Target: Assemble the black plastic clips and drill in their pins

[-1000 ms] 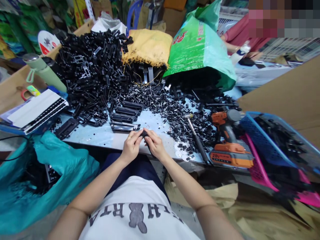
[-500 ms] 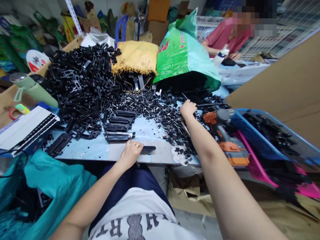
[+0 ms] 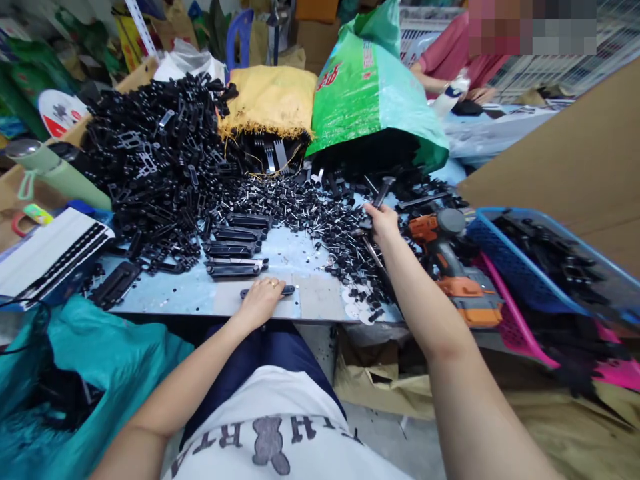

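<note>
Pale-blue tabletop (image 3: 287,257) runs beneath the left hand (image 3: 263,300), which covers a black bar (image 3: 289,291) near the six-o'clock edge, its grip impossible to tell, while at its two o'clock the right hand (image 3: 384,223) grasps a dark piece (image 3: 383,191).

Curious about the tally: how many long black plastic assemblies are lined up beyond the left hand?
4, one behind another: nearest assembly, second assembly, third assembly, farthest assembly. Others may be hidden.

Beyond our counter (image 3: 290,250) we see a blue chair (image 3: 244,33), and white wire racking (image 3: 535,70) toward the right; below its edge, grey floor (image 3: 380,427) shows.
</note>
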### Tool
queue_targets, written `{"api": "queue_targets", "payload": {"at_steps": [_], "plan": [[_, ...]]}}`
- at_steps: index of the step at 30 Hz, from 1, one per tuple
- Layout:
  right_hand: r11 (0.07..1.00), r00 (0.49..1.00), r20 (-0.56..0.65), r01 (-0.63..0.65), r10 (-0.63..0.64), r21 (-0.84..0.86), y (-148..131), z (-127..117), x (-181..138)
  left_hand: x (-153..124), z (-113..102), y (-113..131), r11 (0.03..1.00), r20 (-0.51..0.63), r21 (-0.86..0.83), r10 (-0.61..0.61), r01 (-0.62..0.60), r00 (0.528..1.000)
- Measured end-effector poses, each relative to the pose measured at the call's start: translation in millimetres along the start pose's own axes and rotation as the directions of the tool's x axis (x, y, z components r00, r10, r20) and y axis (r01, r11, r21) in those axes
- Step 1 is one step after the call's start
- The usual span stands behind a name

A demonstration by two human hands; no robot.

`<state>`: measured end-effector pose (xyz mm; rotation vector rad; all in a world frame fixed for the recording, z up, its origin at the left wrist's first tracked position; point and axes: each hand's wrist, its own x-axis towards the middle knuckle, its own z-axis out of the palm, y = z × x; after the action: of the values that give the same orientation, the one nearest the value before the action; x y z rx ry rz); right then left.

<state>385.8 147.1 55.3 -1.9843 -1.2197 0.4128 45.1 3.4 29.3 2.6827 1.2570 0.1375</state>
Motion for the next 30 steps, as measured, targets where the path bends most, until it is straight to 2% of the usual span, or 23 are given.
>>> {"api": "queue_targets", "payload": {"at_steps": [2,3,4,6,8,9,11,15,19,21,24,26,30], "plan": [[0.994,0.983,0.148,0.109,-0.110,0.019,-6,-6,-39,2,1,0,1.000,0.006,0.000,-0.016,0.016,1.000],[0.981,0.952,0.244,0.193,-0.185,-0.010,-10,-11,-60,2,0,-2,1.000,0.007,-0.008,-0.025,0.025,1.000],[0.955,0.900,0.346,0.296,-0.266,-0.034,-13,-16,-81,2,0,-4,0.999,0.008,-0.020,-0.032,0.032,0.999],[0.868,0.736,0.553,0.495,-0.390,-0.046,-19,-22,-121,1,-1,-7,0.998,0.011,-0.049,-0.028,0.029,1.000],[0.772,0.560,0.708,0.635,-0.430,-0.034,-23,-23,-156,0,-4,-9,0.998,0.022,-0.068,-0.014,0.016,1.000],[0.732,0.495,0.756,0.681,-0.428,-0.031,-24,-21,-170,1,-5,-8,0.997,0.028,-0.074,-0.007,0.010,1.000],[0.679,0.429,0.801,0.734,-0.418,-0.038,-24,-14,-190,2,-7,-7,0.996,0.039,-0.086,0.006,-0.003,0.999],[0.624,0.389,0.819,0.780,-0.421,-0.049,-25,-1,-200,6,-10,-3,0.995,0.059,-0.095,0.033,-0.027,0.998],[0.477,0.325,0.878,0.869,-0.352,-0.130,-34,2,-196,8,-12,-3,0.995,0.091,-0.100,0.014,-0.005,0.996],[0.435,0.338,0.891,0.881,-0.302,-0.186,-39,0,-197,8,-11,-4,0.993,0.077,-0.117,0.012,-0.003,0.997],[0.402,0.401,0.877,0.872,-0.264,-0.278,-48,-6,-203,6,-9,-4,0.989,0.018,-0.149,0.014,-0.012,1.000],[0.369,0.438,0.854,0.871,-0.282,-0.325,-53,-10,-208,4,-7,-5,0.984,-0.032,-0.177,0.009,-0.015,0.999],[0.273,0.429,0.807,0.899,-0.404,-0.341,-61,-15,-217,-1,-3,-11,0.971,-0.175,-0.236,0.002,-0.044,0.985]]}}
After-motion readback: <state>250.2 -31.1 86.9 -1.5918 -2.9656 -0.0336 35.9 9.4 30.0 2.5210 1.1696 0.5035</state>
